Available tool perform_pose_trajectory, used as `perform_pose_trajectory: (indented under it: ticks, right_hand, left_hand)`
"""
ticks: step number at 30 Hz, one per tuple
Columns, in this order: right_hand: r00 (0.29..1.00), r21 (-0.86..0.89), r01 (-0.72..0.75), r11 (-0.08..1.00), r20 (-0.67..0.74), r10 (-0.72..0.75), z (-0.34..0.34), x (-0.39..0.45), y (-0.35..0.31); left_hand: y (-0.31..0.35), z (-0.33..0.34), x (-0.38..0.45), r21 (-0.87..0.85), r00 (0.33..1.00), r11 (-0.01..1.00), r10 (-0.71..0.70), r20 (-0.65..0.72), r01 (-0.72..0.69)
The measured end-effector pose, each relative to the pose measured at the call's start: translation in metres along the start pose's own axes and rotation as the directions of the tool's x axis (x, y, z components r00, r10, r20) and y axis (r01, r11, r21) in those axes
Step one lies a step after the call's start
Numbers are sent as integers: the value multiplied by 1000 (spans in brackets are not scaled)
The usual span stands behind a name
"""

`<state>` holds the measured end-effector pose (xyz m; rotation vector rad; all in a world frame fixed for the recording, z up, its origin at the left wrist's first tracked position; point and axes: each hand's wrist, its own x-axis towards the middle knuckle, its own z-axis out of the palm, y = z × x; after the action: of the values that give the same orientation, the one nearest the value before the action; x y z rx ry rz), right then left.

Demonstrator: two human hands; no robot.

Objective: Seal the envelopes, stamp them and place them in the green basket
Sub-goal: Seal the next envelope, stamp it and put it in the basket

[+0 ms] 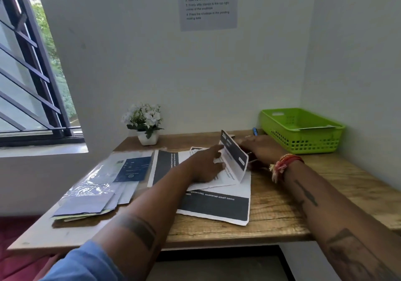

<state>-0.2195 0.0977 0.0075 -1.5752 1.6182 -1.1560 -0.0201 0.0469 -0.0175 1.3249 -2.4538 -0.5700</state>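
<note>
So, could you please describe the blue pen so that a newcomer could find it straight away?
Start at the green basket in the desk's far right corner. Just left of it, by the wall, lies the blue pen: the only small blue thing there, beyond the papers.

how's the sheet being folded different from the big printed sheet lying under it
The folded sheet has one half raised off the desk, lifted by the left hand; the big sheet lies flat. The folded sheet is gripped, the big sheet untouched. Both are white paper with dark printed bands.
</note>
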Motion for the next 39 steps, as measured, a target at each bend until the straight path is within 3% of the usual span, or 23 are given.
perform_pose_trajectory:
  ticks: [2, 5, 11, 15, 20, 25, 28, 39]
  right_hand:
    - [990, -236, 137, 962, 11, -138, 6, 3, 3]
    - [968, -350, 252, 902, 97, -233, 21, 13, 10]
    - [971, -445, 240, 863, 104, -216, 34, 24, 15]
    - [967, -488, 254, 835, 152, -206, 36, 24, 15]
    - [963, -480, 263, 837, 185, -196, 35, 29, 17]
    - [978, -453, 205, 868, 118, -170, 35, 29, 15]
    - [986, -477, 167, 863, 97, -137, 37, 33, 15]
    - [958, -605, 193, 772, 286, -16, 19, 13, -5]
  left_hand:
    - [-5, -2, 8, -69, 1000, 998, -16, -20, 15]
    - [-11, -1, 19, -196, 990, 980, -58, -129, 32]
    - [-16, 0, 20, -416, 972, 909, -106, -209, 10]
    - [-22, -6, 16, -276, 965, 958, -145, -219, 82]
    - [-18, 3, 13, -31, 975, 999, 13, -223, -20]
    - [-14, 13, 21, 229, 999, 973, 47, -23, -40]
    - [-14, 13, 22, 254, 999, 966, 47, -12, -42]
    - [-13, 14, 18, 278, 998, 959, 65, -17, -58]
